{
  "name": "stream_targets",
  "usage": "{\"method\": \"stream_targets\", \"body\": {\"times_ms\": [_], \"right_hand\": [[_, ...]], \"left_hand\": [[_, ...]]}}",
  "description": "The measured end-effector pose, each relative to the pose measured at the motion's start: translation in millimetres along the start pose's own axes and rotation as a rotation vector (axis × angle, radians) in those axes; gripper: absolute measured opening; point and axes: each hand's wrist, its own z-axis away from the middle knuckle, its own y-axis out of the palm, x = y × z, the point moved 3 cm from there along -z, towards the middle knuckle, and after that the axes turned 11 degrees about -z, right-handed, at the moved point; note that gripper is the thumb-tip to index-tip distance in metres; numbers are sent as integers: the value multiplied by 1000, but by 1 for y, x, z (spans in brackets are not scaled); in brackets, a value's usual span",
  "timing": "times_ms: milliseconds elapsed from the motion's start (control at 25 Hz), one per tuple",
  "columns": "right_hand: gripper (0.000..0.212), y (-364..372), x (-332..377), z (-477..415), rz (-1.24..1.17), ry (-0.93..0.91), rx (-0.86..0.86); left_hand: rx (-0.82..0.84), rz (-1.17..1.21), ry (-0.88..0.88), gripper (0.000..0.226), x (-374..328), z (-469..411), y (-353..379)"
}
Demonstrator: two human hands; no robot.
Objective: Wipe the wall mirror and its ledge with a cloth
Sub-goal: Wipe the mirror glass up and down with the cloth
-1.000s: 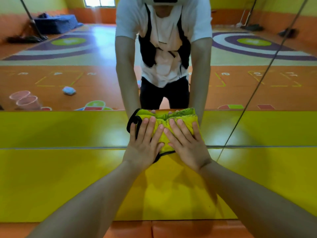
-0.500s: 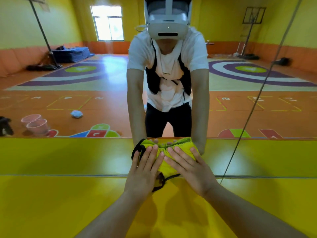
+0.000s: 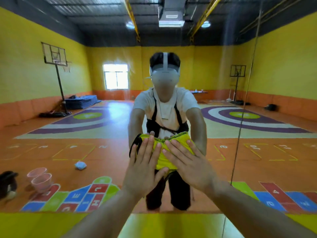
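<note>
- I count two hands on one cloth: the left hand (image 3: 143,170) and right hand (image 3: 189,163) lie flat, fingers straight and spread, pressing it.
- The single yellow cloth (image 3: 163,159) is against the wall mirror (image 3: 89,121), above the ledge (image 3: 34,226).
- Reflected: two pink buckets (image 3: 41,180), two basketball hoops (image 3: 54,54), one window (image 3: 115,76).

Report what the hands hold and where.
Nothing is gripped: the left hand and right hand press flat on a yellow fabric cloth with black trim, one on each half, against the wall mirror.
</note>
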Motion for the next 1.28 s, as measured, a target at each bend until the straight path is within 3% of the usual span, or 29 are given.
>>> {"method": "stream_targets", "body": {"times_ms": [280,680,920,1120,1200,1280], "right_hand": [[78,-103,-137,-163,137,90,-69],[72,-233,-311,-347,217,171,-138],[71,-268,-367,-344,140,207,-122],[72,-293,-390,-318,-44,265,-87],[63,-291,-376,-315,-219,327,-194],[55,-281,-362,-312,-233,424,-334]], "left_hand": [[-154,-4,-10,83,72,-218,-94],[-283,-168,-93,85,134,-474,-193],[-296,-129,-130,91,100,-535,-217],[-263,95,-128,76,62,-556,-230],[-317,68,-147,66,57,-547,-218],[-384,-24,-141,60,50,-539,-206]]}}
